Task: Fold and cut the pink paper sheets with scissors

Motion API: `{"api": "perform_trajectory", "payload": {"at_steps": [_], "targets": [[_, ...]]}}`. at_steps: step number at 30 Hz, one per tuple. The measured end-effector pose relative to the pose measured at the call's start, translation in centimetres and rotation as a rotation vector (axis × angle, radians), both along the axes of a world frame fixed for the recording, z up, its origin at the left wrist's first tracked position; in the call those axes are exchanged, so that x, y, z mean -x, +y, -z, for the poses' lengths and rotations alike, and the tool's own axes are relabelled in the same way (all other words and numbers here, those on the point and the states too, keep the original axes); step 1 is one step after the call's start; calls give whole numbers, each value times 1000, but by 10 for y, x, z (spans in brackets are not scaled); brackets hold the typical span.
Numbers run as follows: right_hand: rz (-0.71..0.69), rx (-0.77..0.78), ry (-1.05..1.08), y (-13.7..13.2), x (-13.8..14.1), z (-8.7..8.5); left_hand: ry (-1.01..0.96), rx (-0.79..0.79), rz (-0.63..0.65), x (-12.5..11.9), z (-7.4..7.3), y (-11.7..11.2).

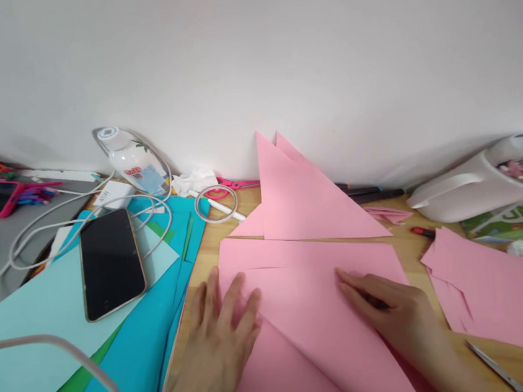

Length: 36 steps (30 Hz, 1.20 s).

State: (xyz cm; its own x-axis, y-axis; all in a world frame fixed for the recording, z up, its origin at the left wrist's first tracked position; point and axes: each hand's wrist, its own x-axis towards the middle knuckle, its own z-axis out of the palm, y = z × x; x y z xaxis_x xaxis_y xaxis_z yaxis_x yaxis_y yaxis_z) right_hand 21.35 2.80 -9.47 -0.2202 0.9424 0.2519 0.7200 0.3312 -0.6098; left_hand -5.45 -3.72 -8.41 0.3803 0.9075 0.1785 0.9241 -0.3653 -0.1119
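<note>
Pink paper [303, 322] lies in front of me on the table, with a slanting edge running across its lower part. My left hand [224, 331] rests on its left side, fingers spread and flat. On the right, my right hand [389, 301] has thumb and fingertips pinched together at the paper's surface. The exact bit of paper between those fingertips is hidden. Just beyond the sheet, pink paper triangles [303, 198] lean near the wall.
At left, a phone [112, 264] lies on blue and green paper [177, 286] beside a white cable, a charger [114, 194] and a bottle [134, 162]. At right are more pink sheets [500, 289], scissors [497, 367] and a tipped white pitcher [466, 184]. Pink-handled scissors [236, 185] lie by the wall.
</note>
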Motion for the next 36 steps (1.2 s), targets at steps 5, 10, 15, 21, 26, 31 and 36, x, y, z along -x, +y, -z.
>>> {"api": "perform_trajectory", "payload": {"at_steps": [5, 10, 15, 21, 26, 31, 36], "targets": [[1, 0, 10, 0, -1, 2, -1, 1, -13, 1, -1, -2], [-10, -6, -12, 2, 1, -2, 10, -10, -48, -2, 0, -1], [-27, 17, -18, 3, 0, -4, -9, -79, -7, 0, 2, 2], [-35, 31, 5, 4, -3, 1, -24, -101, 64, 1, 6, 4], [-22, 80, 25, 4, -3, 2, -15, -69, 59, 6, 15, 4], [-26, 91, 50, 5, -4, 2, -9, 26, 13, 4, -1, 13], [-25, 79, 61, 5, -5, 4, 98, 270, -76, -15, -30, 28]]}}
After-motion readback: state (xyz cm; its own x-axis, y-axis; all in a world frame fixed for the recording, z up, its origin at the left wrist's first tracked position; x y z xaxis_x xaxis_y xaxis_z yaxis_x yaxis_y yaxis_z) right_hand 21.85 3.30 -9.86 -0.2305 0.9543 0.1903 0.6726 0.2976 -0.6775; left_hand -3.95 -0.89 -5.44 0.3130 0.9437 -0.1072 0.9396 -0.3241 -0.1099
